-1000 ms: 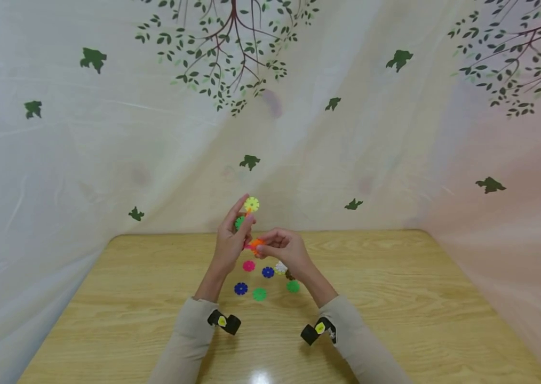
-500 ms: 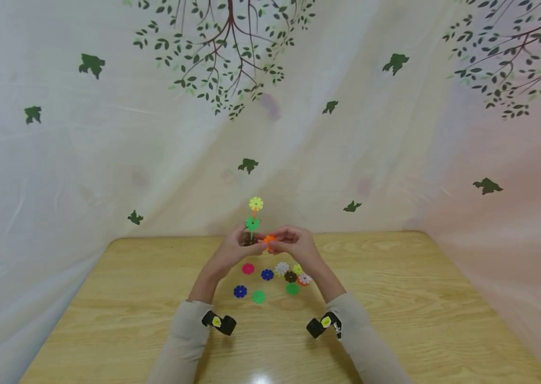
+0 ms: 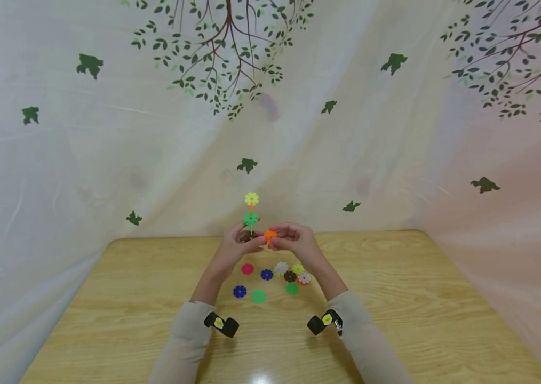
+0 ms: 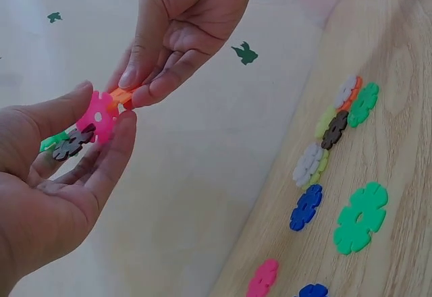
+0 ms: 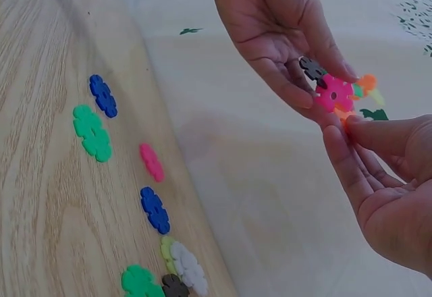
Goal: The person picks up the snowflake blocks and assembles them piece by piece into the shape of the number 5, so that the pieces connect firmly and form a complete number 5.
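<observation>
My left hand [image 3: 226,255] grips a joined chain of flower-shaped plastic discs above the far part of the table. Upright at its top stands a yellow disc [image 3: 252,198], linked through an orange piece to a green disc [image 3: 248,217]. Lower down, a dark brown disc [image 4: 74,142] and a pink disc [image 4: 106,105] sit between the left thumb and fingers. My right hand [image 3: 301,249] pinches an orange disc [image 3: 270,236] between thumb and fingertips. In the left wrist view that orange disc meets the pink disc's edge, fingertips of both hands close together.
Loose discs lie on the wooden table [image 3: 371,320] below the hands: pink [image 3: 247,269], blue [image 3: 239,292] and green [image 3: 258,297] ones at left. A cluster with a white disc [image 3: 281,268] and a brown disc [image 3: 290,276] lies at right. Behind hangs a patterned cloth [image 3: 179,160].
The left hand has turned, so the chain now stands upright and shows its green and brown discs. Both hands shifted slightly right, then rose a little, the right still pinching the orange disc.
</observation>
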Demonstrator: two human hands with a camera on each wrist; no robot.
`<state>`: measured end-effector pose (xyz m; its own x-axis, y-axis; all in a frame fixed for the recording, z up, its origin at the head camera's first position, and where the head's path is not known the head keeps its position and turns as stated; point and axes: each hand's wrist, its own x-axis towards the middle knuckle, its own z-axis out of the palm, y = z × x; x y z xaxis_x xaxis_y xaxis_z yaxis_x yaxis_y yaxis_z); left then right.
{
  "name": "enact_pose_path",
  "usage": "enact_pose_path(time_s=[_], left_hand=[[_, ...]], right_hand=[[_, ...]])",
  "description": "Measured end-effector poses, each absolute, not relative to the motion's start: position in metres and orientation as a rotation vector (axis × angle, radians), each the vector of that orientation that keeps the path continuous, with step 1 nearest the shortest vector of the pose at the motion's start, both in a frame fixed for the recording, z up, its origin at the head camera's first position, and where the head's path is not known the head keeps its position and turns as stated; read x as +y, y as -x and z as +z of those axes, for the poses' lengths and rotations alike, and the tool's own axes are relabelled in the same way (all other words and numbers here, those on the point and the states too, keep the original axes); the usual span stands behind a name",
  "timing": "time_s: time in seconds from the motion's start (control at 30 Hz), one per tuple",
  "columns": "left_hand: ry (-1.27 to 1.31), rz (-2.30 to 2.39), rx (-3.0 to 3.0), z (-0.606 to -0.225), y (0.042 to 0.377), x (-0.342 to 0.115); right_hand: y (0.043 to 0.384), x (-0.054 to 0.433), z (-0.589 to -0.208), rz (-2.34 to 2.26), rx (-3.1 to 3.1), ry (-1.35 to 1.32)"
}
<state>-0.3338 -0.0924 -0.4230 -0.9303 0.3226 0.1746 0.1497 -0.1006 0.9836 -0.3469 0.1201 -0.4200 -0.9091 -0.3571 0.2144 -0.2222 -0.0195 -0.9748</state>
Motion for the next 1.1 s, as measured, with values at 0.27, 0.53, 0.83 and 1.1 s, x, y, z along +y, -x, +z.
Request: enact_pose_path(time_s=[0.27,0.53,0.83,1.1], left_hand=[[-0.449,2.185,2.071,-0.425,0.331,-0.089],[-0.498,2.070,2.082,-0.423,0.328,-0.092],[-0.549,2.070,2.038,-0.422,0.329,-0.090],[-0.590,2.059,2.058,-0.421,0.330,-0.091]], right_hand=[[0.346,0.127,-0.418,-1.971,2.173,0.690],[0.343,0.139,-0.409,-1.757,2.251,0.769],[0.342,0.148,-0.406,-1.583,2.336,0.785],[0.345,0.162,-0.423,-1.314,2.394,0.839]])
